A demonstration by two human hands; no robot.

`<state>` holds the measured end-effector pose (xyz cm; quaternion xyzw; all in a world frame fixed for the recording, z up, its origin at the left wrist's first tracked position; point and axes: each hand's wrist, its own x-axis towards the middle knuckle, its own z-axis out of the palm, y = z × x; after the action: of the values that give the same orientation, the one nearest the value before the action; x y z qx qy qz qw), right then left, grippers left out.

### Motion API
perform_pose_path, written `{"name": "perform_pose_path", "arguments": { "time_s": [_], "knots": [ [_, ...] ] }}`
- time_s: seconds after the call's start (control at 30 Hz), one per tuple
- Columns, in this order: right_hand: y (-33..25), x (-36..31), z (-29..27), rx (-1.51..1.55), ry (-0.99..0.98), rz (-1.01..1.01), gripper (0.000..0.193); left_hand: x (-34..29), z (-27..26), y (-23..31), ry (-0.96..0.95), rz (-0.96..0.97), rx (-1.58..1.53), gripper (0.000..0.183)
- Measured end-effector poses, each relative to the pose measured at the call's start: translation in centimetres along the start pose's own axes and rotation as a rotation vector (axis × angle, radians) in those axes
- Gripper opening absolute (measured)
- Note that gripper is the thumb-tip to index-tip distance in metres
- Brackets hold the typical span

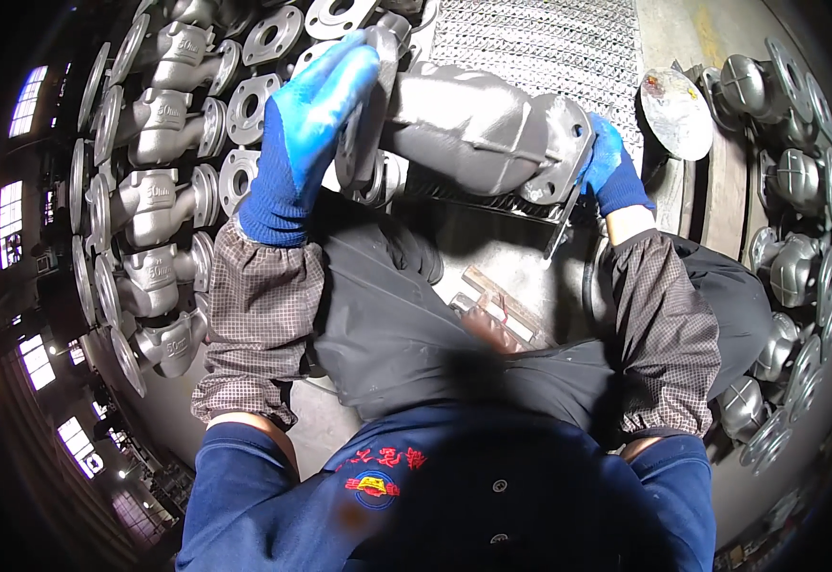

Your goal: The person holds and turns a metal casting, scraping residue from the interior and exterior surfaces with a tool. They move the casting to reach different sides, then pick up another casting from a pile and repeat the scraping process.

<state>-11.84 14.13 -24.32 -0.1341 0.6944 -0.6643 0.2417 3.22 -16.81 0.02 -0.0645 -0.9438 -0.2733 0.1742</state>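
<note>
A grey cast metal valve body [478, 133] with a flange at each end lies crosswise in front of me, held between my two gloved hands. My left hand [316, 124], in a blue glove, presses long fingers against the outer side of the left flange; its thumb is hidden. At the other end, my right hand [611, 167] grips the edge of the right flange, which shows bolt holes. Part of the right fingers is out of sight behind that flange. Under the casting is a dark metal stand [492, 202]; whether they touch, I cannot tell.
Several similar valve castings [154, 205] stand in rows at my left, with more castings [797, 181] at my right. Beyond the work lies a textured metal mat [540, 43]. A pale round disc [675, 114] stands right of it. A wooden piece [507, 300] lies below, between my legs.
</note>
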Motion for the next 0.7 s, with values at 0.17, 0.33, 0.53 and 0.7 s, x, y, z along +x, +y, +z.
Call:
{"name": "perform_pose_path", "arguments": {
  "time_s": [0.17,0.33,0.53,0.7],
  "knots": [
    [-5.5,-1.8,3.1,0.887,0.212,0.400,0.042,-0.3,0.8,2.6,-0.138,-0.056,-0.134,0.087],
    [-4.5,-3.5,5.5,0.814,0.220,0.225,0.045,-0.5,1.6,1.7,-0.080,-0.072,-0.370,0.078],
    [-3.5,-3.9,6.0,0.910,0.222,0.216,0.044,-1.3,1.2,0.8,-0.019,-0.229,-0.461,0.076],
    [-3.2,-6.2,6.2,0.250,0.077,-0.103,0.044,-1.6,0.3,0.4,-0.003,-0.562,-0.688,0.068]
  ]
}}
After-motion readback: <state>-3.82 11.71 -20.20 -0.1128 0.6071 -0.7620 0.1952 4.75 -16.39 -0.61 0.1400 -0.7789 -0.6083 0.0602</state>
